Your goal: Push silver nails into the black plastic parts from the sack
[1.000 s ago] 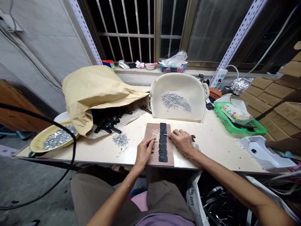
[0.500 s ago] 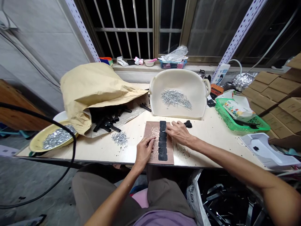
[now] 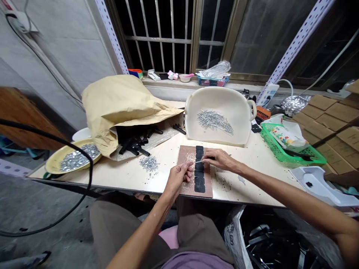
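My left hand is closed in a pinch over the left side of a brown board. Whatever is between its fingertips is too small to make out. A thin, light-coloured pin-like piece points from my right hand toward the left fingertips. The right fingers are closed on it, and something dark shows at their tips. Beneath the hands runs a column of black rounded pads, partly covered by the right hand. Tiny pale bits are scattered on the board to the left of the pads.
A cream basin holding metal pins stands behind the board. Left are a pile of small metal rings, a paper sack with black parts, and a yellow dish. A green basket sits right.
My right hand has lowered from the upper pads and now holds the thin piece toward my left hand. The left fingertips have lifted and turned. The dark piece beyond the right hand is gone.
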The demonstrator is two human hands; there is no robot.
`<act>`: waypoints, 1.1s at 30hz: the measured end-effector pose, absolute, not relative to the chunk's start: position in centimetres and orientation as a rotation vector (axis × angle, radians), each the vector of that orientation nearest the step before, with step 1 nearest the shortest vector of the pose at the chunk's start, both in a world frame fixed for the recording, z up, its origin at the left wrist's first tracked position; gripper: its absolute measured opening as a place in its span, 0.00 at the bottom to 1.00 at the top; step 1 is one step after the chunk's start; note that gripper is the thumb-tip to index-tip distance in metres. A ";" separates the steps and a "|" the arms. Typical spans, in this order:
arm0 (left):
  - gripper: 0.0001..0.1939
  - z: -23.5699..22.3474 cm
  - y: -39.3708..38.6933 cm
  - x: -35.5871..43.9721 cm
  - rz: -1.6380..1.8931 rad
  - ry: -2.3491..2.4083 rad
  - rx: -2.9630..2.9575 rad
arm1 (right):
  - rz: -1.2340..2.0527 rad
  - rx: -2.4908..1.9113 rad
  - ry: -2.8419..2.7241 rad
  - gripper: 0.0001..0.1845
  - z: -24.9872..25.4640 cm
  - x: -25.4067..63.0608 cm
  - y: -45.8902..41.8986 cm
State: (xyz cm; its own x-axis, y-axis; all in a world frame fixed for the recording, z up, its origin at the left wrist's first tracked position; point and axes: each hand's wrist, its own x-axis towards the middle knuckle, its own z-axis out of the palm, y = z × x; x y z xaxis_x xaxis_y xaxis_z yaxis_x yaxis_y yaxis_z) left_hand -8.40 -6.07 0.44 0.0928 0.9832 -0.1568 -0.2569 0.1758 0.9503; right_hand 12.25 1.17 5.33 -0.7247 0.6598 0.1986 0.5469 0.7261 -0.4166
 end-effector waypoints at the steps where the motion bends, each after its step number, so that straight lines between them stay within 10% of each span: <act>1: 0.24 0.6 -6.0 -8.3 1.120 0.990 0.878 | 0.529 -0.922 -2.551 0.14 4.8 12.4 0.7; 21: 0.20 2.1 -5.6 -8.5 0.741 0.921 0.923 | -0.060 -0.963 -2.594 0.16 4.8 12.1 -3.3; 33: 0.19 0.2 -5.3 -9.2 1.118 1.473 1.613 | 0.384 -1.300 -2.255 0.11 0.9 14.6 0.5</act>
